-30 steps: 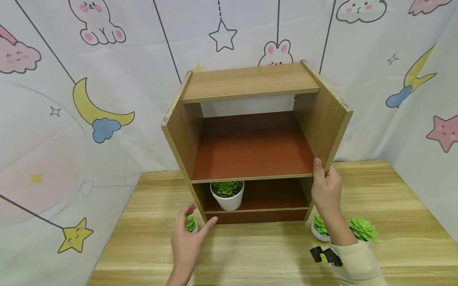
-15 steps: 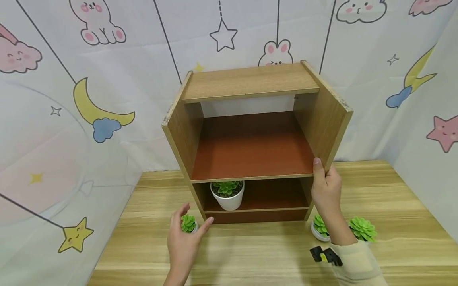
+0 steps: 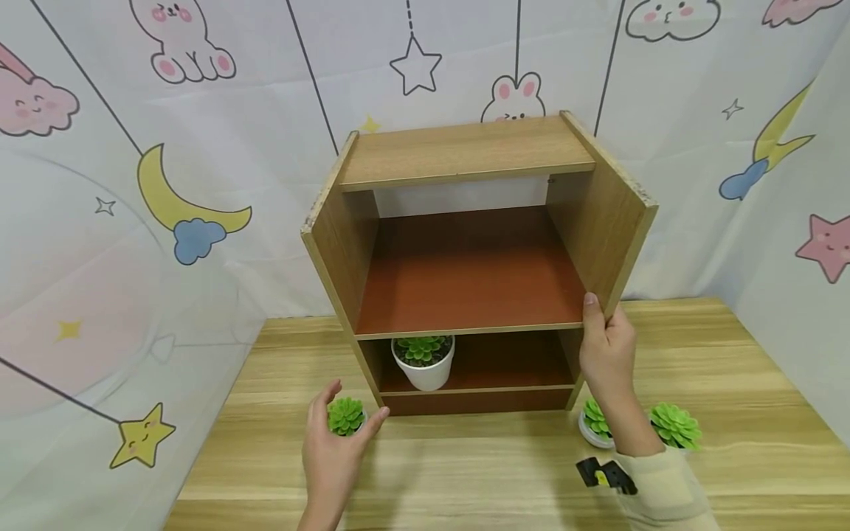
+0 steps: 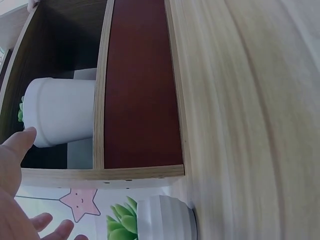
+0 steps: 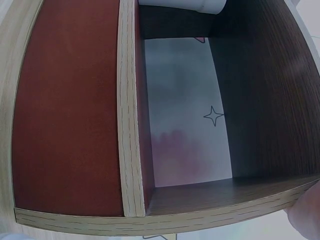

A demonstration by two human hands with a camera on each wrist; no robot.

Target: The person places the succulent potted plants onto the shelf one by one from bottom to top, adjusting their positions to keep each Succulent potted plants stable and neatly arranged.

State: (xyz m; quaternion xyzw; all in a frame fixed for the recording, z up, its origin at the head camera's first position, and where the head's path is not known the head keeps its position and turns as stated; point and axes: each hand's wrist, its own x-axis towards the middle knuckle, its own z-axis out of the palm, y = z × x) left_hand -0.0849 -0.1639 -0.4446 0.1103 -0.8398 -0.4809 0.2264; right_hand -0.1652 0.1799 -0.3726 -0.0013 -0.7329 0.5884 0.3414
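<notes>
A small wooden shelf unit (image 3: 471, 324) with reddish-brown boards stands on the table. My right hand (image 3: 607, 361) grips the front edge of its right side panel, thumb on the inner face. In the lower compartment, toward the left, a succulent in a white pot (image 3: 428, 372) sits upright. My left hand (image 3: 328, 450) is spread with thumb and fingers apart beside the unit's lower left corner. Between them in the head view shows a small potted succulent (image 3: 346, 417); in the left wrist view its ribbed white pot (image 4: 165, 217) stands apart from the fingers.
Two more potted succulents stand right of the unit: one (image 3: 598, 422) partly behind my right forearm, the other (image 3: 674, 425) farther right. A patterned cloth (image 3: 265, 110) hangs behind and at both sides. The wood-grain table (image 3: 465, 472) extends in front.
My left hand has moved slightly left and down, away from the unit's corner, uncovering more of the small succulent. The right hand and the unit have stayed put.
</notes>
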